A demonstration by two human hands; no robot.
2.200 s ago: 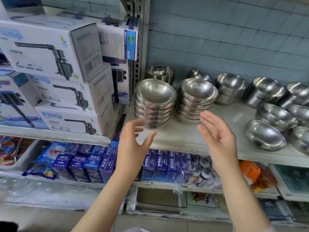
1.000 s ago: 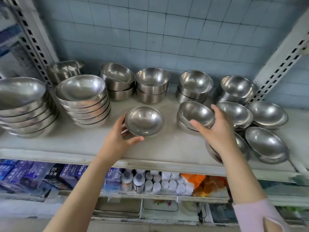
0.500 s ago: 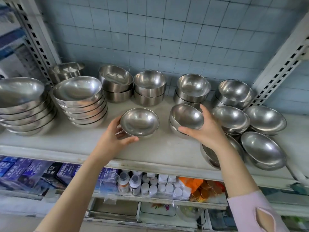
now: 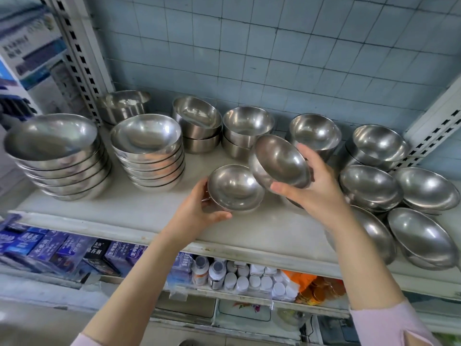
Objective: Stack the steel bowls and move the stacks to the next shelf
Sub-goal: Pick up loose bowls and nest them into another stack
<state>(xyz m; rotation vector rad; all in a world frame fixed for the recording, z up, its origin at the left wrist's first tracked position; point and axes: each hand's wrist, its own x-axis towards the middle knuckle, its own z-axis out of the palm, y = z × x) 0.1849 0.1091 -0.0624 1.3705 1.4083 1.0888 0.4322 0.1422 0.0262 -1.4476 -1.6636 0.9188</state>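
My left hand (image 4: 199,213) grips a small steel bowl (image 4: 234,187) that rests on the white shelf (image 4: 139,208). My right hand (image 4: 316,188) holds a second steel bowl (image 4: 278,159) tilted in the air, just up and right of the first and overlapping its rim. Two tall stacks of wide bowls (image 4: 59,156) (image 4: 149,151) stand at the left. Short stacks (image 4: 249,131) (image 4: 314,133) line the back. Loose bowls (image 4: 424,236) lie at the right.
A perforated shelf upright (image 4: 79,61) stands at the left, another upright (image 4: 434,128) at the right. The tiled wall (image 4: 249,58) closes the back. Below, blue boxes (image 4: 50,245) and small white-capped bottles (image 4: 239,278) fill the lower shelf. Cartons (image 4: 27,53) sit at far left.
My right hand has lifted its bowl off the shelf and carried it left, tilted, toward the bowl in my left hand. The left hand has kept its hold in place.
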